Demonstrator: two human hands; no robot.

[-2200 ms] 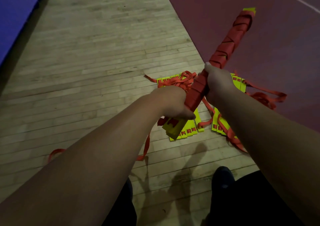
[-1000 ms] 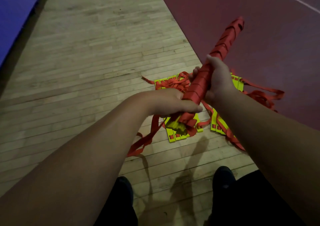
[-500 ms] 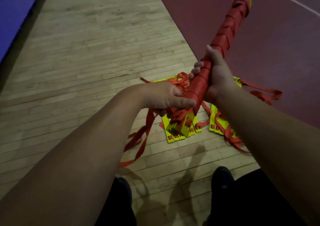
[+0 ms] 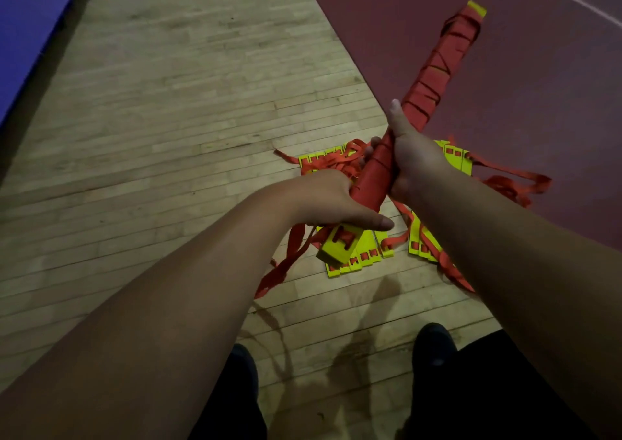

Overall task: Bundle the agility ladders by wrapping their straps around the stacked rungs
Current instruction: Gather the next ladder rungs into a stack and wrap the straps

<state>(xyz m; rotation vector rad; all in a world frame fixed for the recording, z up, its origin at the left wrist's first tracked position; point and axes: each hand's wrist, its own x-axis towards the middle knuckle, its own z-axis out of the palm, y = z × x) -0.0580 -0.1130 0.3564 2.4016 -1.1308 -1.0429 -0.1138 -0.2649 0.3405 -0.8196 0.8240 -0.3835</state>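
A person holds a long bundle (image 4: 427, 79) of yellow rungs wrapped round and round with red strap. It is up in the air and tilted, with its far end pointing up and away to the right and its near yellow end (image 4: 336, 247) low, close to the person. The left hand (image 4: 323, 200) is curled round the bundle near the low end, with the thumb lying across it. The right hand (image 4: 414, 167) grips the bundle just above, with the thumb stretched up along it. A loose strap (image 4: 286, 264) hangs down under the left hand to the wooden floor (image 4: 168, 119). Right under the hands, more yellow rungs (image 4: 356, 261) lie on the floor in a tangle of red straps, and another pile (image 4: 420, 244) lies just beside them. The wooden floor has lots of open room to the left and far ahead. Its left edge meets a blue mat (image 4: 27, 18). Its right edge meets a dark red floor (image 4: 521, 103), and the far end of the bundle sticks out over that. Two dark shoes (image 4: 434, 342) stand near the bottom edge.
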